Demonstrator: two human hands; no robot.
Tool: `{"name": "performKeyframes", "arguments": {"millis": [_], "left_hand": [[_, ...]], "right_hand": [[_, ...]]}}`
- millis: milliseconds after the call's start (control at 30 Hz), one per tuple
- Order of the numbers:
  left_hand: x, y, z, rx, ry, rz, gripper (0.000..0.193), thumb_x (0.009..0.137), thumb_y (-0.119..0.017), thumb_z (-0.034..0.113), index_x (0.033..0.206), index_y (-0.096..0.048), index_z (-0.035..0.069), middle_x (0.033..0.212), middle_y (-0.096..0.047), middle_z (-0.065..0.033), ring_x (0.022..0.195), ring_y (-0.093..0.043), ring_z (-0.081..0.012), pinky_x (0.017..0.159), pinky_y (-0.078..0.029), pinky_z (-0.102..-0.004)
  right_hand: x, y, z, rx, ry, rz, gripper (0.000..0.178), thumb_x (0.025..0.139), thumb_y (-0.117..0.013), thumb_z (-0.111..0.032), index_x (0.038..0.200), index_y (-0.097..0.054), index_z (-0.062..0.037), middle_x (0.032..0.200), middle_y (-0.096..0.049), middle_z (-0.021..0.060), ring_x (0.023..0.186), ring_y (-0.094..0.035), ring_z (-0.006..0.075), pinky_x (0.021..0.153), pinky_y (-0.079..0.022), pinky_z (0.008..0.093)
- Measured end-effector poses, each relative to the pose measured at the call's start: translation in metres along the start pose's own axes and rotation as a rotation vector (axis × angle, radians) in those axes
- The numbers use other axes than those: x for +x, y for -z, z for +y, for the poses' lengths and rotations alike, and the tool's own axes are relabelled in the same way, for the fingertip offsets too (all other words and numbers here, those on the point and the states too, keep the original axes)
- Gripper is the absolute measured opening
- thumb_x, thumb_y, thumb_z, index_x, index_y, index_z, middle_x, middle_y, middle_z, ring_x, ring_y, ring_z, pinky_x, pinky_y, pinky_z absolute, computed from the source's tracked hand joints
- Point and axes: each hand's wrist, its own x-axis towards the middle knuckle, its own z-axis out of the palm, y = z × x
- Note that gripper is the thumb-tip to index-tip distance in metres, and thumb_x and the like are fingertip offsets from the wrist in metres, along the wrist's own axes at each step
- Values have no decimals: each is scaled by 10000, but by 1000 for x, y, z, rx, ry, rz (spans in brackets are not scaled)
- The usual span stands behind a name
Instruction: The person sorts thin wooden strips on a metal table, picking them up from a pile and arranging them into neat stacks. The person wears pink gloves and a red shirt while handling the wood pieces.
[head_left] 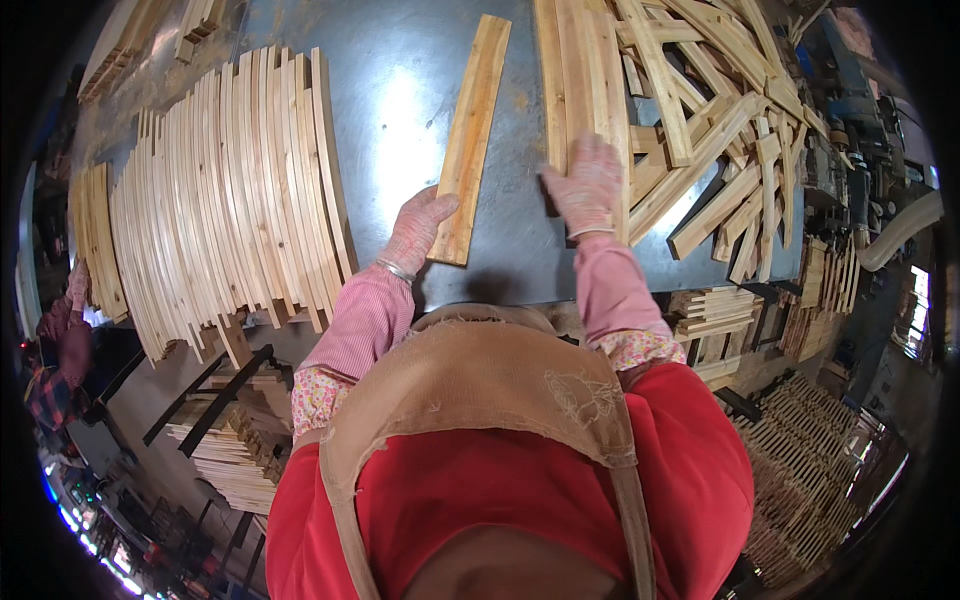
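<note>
A single flat wooden board (472, 140) lies lengthwise on the metal tabletop in front of me. My left hand (415, 232), in a pale stained glove, grips its near left edge, the thumb on the upper face and the other fingers partly hidden. To the right, my gloved right hand (588, 188) is spread over several side-by-side boards (580, 80). Its fingers reach forward, slightly blurred, with the thumb apart. Whether the palm touches the wood cannot be made out.
A long row of upright-edged wooden strips (225, 190) fills the table's left side. Loose pieces (700, 120) lie jumbled at the right. Stacked wood (225, 455) stands below left, more (810, 470) below right. Another person's hand (78, 285) shows at far left.
</note>
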Motion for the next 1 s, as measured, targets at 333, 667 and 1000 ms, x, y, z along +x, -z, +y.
{"name": "performKeyframes", "arguments": {"millis": [333, 667, 1000], "left_hand": [[-26, 79, -72, 1064, -159, 778, 605, 1035, -605, 310, 1542, -475, 7, 1447, -610, -279, 1227, -666, -457, 1095, -514, -522], [-65, 73, -63, 914, -303, 764, 543, 1023, -607, 245, 1511, -545, 15, 1522, -565, -270, 1393, -550, -466, 1174, -438, -518], [-97, 105, -72, 1524, -512, 619, 706, 919, -683, 287, 1568, -518, 63, 1637, -477, -142, 1548, -380, -378, 1255, -309, -543]], "right_hand": [[10, -4, 19, 27, -101, -184, 690, 854, -792, -334, 1448, -547, -81, 1307, -685, 182, 1218, -660, 396, 1037, -536, 517], [-13, 2, -97, 931, -211, -388, 452, 988, -706, -388, 1269, -658, -37, 1064, -759, 233, 954, -737, 425, 859, -607, 502], [-73, -9, -128, 669, 410, -320, 546, 989, -640, -349, 1460, -613, -73, 1411, -672, 222, 1277, -645, 413, 1077, -524, 506]]}}
